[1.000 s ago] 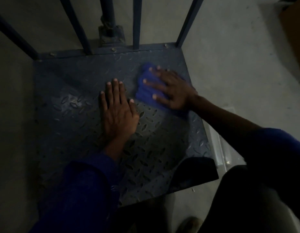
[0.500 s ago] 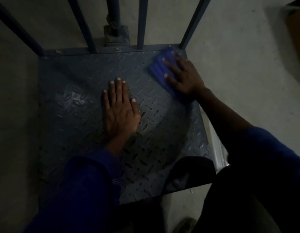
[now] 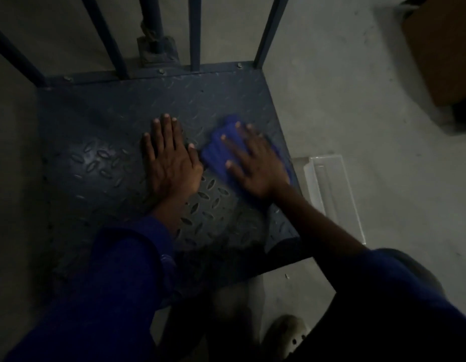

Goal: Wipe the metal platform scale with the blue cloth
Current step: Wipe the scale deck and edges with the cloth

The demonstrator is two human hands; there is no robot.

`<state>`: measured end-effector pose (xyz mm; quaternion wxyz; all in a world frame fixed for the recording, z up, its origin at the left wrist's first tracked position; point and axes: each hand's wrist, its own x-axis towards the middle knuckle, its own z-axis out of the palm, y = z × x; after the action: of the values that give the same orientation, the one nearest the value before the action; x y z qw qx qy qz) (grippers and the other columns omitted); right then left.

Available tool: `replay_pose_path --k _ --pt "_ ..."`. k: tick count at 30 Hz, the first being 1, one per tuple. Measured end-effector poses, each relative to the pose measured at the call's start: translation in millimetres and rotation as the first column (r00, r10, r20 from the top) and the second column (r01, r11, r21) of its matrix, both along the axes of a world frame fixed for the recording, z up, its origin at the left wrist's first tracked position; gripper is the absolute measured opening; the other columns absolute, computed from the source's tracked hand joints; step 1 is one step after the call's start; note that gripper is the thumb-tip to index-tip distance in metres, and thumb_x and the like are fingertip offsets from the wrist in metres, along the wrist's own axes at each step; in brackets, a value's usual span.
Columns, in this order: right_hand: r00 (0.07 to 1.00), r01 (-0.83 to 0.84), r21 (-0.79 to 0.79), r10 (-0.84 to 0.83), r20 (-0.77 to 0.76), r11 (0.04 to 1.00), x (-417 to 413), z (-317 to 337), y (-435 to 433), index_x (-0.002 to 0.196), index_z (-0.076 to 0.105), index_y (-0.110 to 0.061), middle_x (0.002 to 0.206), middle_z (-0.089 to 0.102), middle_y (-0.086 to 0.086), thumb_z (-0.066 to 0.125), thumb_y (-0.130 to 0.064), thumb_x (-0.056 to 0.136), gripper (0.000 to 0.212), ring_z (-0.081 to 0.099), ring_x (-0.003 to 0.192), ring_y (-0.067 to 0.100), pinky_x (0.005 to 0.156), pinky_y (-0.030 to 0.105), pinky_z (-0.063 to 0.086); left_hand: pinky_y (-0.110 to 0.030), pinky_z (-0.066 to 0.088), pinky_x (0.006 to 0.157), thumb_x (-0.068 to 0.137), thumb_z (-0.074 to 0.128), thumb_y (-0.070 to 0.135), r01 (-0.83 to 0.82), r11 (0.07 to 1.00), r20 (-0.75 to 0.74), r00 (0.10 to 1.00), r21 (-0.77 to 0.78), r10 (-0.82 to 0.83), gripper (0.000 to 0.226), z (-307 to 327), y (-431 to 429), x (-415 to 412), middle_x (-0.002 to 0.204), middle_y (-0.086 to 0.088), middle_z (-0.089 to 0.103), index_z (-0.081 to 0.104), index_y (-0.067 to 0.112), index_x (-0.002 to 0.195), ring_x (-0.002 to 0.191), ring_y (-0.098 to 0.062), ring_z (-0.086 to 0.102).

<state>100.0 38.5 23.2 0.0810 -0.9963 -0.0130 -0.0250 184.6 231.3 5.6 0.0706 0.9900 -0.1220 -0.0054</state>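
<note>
The metal platform scale (image 3: 96, 131) is a dark blue plate with a raised diamond tread, lying low on the floor. My left hand (image 3: 169, 163) rests flat on the middle of the plate with straight fingers. Just to its right, my right hand (image 3: 255, 165) presses the folded blue cloth (image 3: 221, 150) onto the plate with spread, straight fingers. Most of the cloth is hidden under that hand; its left part and far corner show.
Dark blue railing bars (image 3: 195, 32) and a post base (image 3: 157, 52) rise along the plate's far edge. A clear plastic tray (image 3: 331, 189) lies on the concrete floor right of the scale. A cardboard box (image 3: 440, 56) stands at the far right. A shoe (image 3: 286, 335) shows below.
My right hand went with the cloth out to the far right corner of the plate and has come back toward me, beside my left hand. The left hand stayed put.
</note>
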Motion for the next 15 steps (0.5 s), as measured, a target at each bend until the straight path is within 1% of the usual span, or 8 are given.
replay_pose_path --k 2,3,5,7,11,12,13,15 --pt "0.979 -0.201 -0.014 0.2 -0.037 0.979 -28.4 -5.4 6.1 0.165 0.025 -0.034 0.175 0.014 0.008 0.037 -0.054 0.109 0.061 0.007 0.163 0.028 0.131 0.047 0.013 -0.054 0.01 0.132 0.104 0.013 0.042 -0.001 1.0 -0.006 1.0 -0.017 0.001 0.072 0.7 0.0 0.3 0.177 -0.01 0.008 0.013 0.008 0.168 0.164 -0.029 0.006" --pt "0.98 -0.199 -0.017 0.198 -0.015 0.98 -28.6 -5.8 -5.3 0.165 0.027 -0.033 0.175 0.016 0.008 0.037 -0.054 0.109 0.061 0.01 0.162 0.029 0.131 0.049 0.016 -0.054 0.01 0.132 0.105 0.014 0.042 0.001 1.0 -0.008 1.0 -0.024 -0.001 0.071 0.7 0.1 0.1 0.177 -0.01 0.009 0.013 0.008 0.168 0.164 -0.029 0.006" --pt "0.995 0.093 0.023 -0.093 0.036 0.995 -22.7 -2.9 -25.2 0.163 0.034 -0.031 0.173 0.022 0.011 0.038 -0.055 0.108 0.06 0.02 0.16 0.032 0.127 0.053 0.025 -0.054 0.008 0.132 0.107 0.018 0.041 0.011 1.0 -0.001 1.0 -0.029 -0.011 0.069 -0.5 0.1 -0.2 0.177 -0.011 0.009 0.013 0.008 0.168 0.164 -0.029 0.006" --pt "0.941 0.334 0.063 -0.337 0.035 0.94 -24.7 -1.6 -16.7 0.163 0.032 -0.032 0.173 0.021 0.011 0.036 -0.057 0.107 0.062 0.02 0.16 0.033 0.127 0.053 0.023 -0.054 0.007 0.132 0.108 0.022 0.04 0.009 0.999 0.006 1.0 -0.034 -0.009 0.068 -1.8 0.4 0.0 0.177 -0.011 0.009 0.014 0.008 0.167 0.164 -0.03 0.006" --pt "0.998 -0.07 0.025 0.07 -0.007 0.997 -72.3 -9.7 28.3 0.165 0.025 -0.034 0.176 0.012 0.006 0.037 -0.054 0.11 0.06 0.007 0.163 0.027 0.132 0.046 0.011 -0.054 0.005 0.132 0.108 0.026 0.04 0.033 0.998 -0.009 0.999 -0.053 -0.033 0.069 -2.0 2.7 2.0 0.177 -0.012 0.009 0.013 0.007 0.168 0.164 -0.03 0.006" --pt "0.996 -0.089 0.032 0.089 0.002 0.996 -78.8 -11.0 22.7 0.165 0.026 -0.034 0.175 0.013 0.006 0.037 -0.053 0.11 0.06 0.007 0.163 0.026 0.132 0.047 0.012 -0.054 0.004 0.132 0.108 0.026 0.04 0.035 0.998 -0.013 0.999 -0.049 -0.035 0.07 -2.1 3.7 2.2 0.177 -0.012 0.008 0.012 0.007 0.168 0.164 -0.03 0.006" --pt "1.0 -0.018 0.038 0.017 0.022 0.999 -80.7 -11.8 13.7 0.164 0.029 -0.034 0.175 0.016 0.006 0.037 -0.054 0.109 0.059 0.011 0.162 0.027 0.131 0.049 0.017 -0.054 0.004 0.132 0.109 0.026 0.041 0.039 0.998 -0.015 0.999 -0.04 -0.039 0.07 -2.4 4.1 2.3 0.177 -0.012 0.007 0.011 0.007 0.168 0.164 -0.03 0.005" --pt "0.953 0.298 0.079 -0.301 0.043 0.951 -79.3 -7.4 -1.7 0.163 0.031 -0.035 0.173 0.022 0.008 0.036 -0.058 0.108 0.06 0.019 0.16 0.031 0.126 0.054 0.026 -0.054 0.003 0.132 0.109 0.024 0.044 0.062 0.998 -0.025 0.998 -0.016 -0.062 0.071 -2.7 5.5 4.2 0.177 -0.012 0.004 0.008 0.007 0.168 0.164 -0.03 0.002"
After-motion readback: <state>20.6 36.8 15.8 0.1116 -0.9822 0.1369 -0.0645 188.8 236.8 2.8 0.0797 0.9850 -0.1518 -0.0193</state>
